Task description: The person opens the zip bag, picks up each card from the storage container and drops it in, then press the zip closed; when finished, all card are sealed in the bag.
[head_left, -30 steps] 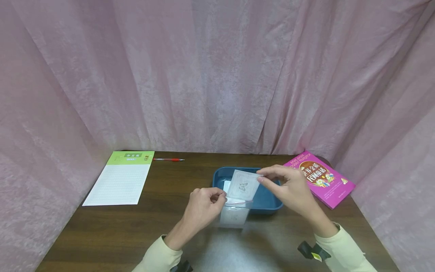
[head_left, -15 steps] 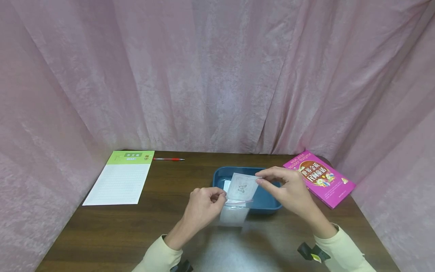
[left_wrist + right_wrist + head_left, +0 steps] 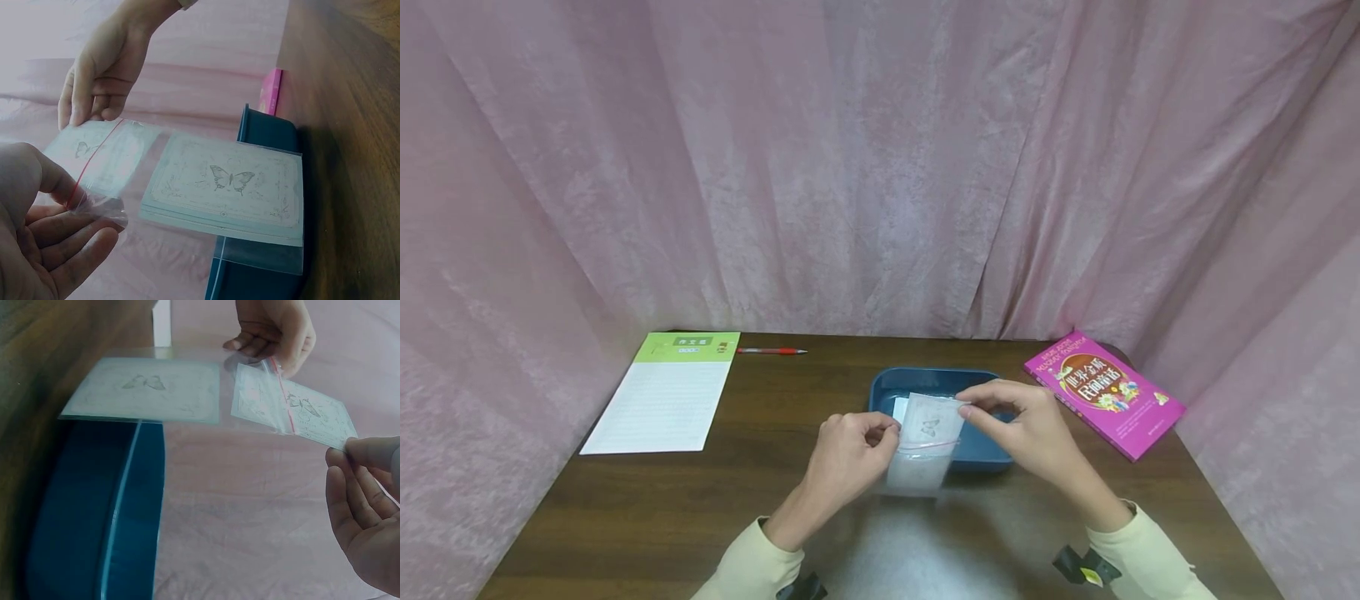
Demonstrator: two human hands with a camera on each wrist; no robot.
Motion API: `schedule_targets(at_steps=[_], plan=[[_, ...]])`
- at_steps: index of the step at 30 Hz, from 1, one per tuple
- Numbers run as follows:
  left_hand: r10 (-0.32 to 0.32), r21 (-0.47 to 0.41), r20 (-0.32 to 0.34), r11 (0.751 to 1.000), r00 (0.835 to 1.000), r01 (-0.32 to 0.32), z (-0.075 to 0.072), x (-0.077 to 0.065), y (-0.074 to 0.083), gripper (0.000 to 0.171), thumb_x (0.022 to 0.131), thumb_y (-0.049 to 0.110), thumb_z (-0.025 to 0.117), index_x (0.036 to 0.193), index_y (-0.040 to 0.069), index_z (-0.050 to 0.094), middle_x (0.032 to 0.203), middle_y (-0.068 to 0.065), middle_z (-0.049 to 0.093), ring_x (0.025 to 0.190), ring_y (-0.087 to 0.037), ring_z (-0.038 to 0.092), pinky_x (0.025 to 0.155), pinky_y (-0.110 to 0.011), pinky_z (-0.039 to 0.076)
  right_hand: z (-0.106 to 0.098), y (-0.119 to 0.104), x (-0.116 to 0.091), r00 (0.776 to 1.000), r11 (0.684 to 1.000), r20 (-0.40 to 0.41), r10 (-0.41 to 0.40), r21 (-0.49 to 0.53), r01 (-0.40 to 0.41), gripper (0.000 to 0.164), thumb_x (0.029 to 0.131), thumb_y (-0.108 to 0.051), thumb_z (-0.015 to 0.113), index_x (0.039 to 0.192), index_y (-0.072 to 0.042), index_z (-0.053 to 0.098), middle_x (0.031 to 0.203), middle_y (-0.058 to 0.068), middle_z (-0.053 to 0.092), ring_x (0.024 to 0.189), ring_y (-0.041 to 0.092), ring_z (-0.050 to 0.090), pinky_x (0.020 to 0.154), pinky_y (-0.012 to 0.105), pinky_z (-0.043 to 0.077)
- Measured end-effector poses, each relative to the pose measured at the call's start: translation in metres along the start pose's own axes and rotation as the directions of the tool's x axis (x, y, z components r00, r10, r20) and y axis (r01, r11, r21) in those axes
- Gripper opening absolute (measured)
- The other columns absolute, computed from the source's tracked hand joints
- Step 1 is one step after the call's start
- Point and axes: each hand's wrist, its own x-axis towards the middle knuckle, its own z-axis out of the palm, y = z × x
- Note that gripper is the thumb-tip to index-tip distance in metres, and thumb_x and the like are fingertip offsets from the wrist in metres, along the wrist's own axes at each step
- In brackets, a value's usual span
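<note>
My left hand pinches the mouth edge of a clear zip bag with a red seal line. Inside the bag's lower part lie stacked pale cards printed with a butterfly. My right hand holds a similar butterfly card by its corner, between thumb and fingers. That card runs through the bag's mouth: part sits past the red line, part sticks out toward the right hand. A gap separates it from the stack. Behind the bag stands a blue tray, partly hidden, with a white piece in it.
On the left of the wooden table lies a green-topped writing pad, with a red pen beside it. A pink book rests at the right. Pink curtains enclose the back and sides.
The right hand has moved down and slightly left, and the card has slid further into the bag. My left hand has stayed in place on the bag's edge.
</note>
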Motion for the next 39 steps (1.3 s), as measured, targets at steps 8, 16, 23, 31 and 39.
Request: schedule_targets(at_steps=[8, 16, 23, 31, 39], plan=[[-0.013, 0.013, -0.002, 1.000, 1.000, 0.013, 0.000, -0.001, 0.001, 0.016, 0.093, 0.015, 0.066, 0.091, 0.008, 0.081, 0.082, -0.001, 0.078, 0.069, -0.003, 0.069, 0.061, -0.021, 0.053, 0.009, 0.006, -0.005, 1.000, 0.999, 0.008, 0.009, 0.032, -0.009, 0.014, 0.089, -0.014, 0.080, 0.101, -0.021, 0.080, 0.097, -0.011, 0.076, 0.086, 0.009, 0.070, 0.074, 0.027, 0.059], [-0.020, 0.012, 0.004, 1.000, 1.000, 0.019, 0.000, -0.001, 0.002, 0.017, 0.094, 0.016, 0.066, 0.093, 0.008, 0.081, 0.084, -0.002, 0.078, 0.069, -0.004, 0.069, 0.060, -0.021, 0.053, 0.016, 0.009, -0.010, 1.000, 0.999, 0.015, 0.012, 0.040, -0.013, 0.011, 0.090, -0.016, 0.079, 0.099, -0.022, 0.081, 0.095, -0.013, 0.076, 0.087, 0.008, 0.070, 0.076, 0.027, 0.059], [-0.011, 0.010, 0.002, 1.000, 1.000, 0.011, -0.001, 0.000, 0.002, 0.016, 0.094, 0.016, 0.067, 0.093, 0.007, 0.081, 0.084, -0.003, 0.078, 0.070, -0.006, 0.070, 0.060, -0.020, 0.053, 0.023, 0.010, -0.014, 1.000, 0.999, -0.003, -0.014, 0.036, 0.014, 0.012, 0.089, -0.014, 0.079, 0.100, -0.020, 0.081, 0.095, -0.013, 0.076, 0.087, 0.008, 0.071, 0.074, 0.029, 0.059], [-0.029, -0.002, 0.012, 1.000, 1.000, 0.029, -0.002, 0.001, 0.002, 0.018, 0.094, 0.016, 0.067, 0.095, 0.006, 0.081, 0.087, -0.004, 0.079, 0.070, -0.006, 0.070, 0.056, -0.021, 0.052, 0.028, 0.012, -0.017, 0.999, 0.999, -0.013, -0.036, 0.018, 0.037, 0.012, 0.088, -0.011, 0.080, 0.099, -0.015, 0.081, 0.096, -0.013, 0.076, 0.090, 0.008, 0.071, 0.072, 0.035, 0.060], [-0.047, 0.012, 0.018, 0.999, 0.999, 0.047, -0.003, -0.002, 0.002, 0.019, 0.095, 0.018, 0.066, 0.096, 0.006, 0.081, 0.086, -0.003, 0.079, 0.072, -0.008, 0.071, 0.064, -0.021, 0.054, 0.026, 0.011, -0.018, 1.000, 1.000, -0.010, -0.026, 0.010, 0.026, 0.015, 0.088, -0.011, 0.080, 0.100, -0.020, 0.081, 0.097, -0.013, 0.076, 0.090, 0.007, 0.070, 0.071, 0.033, 0.059]])
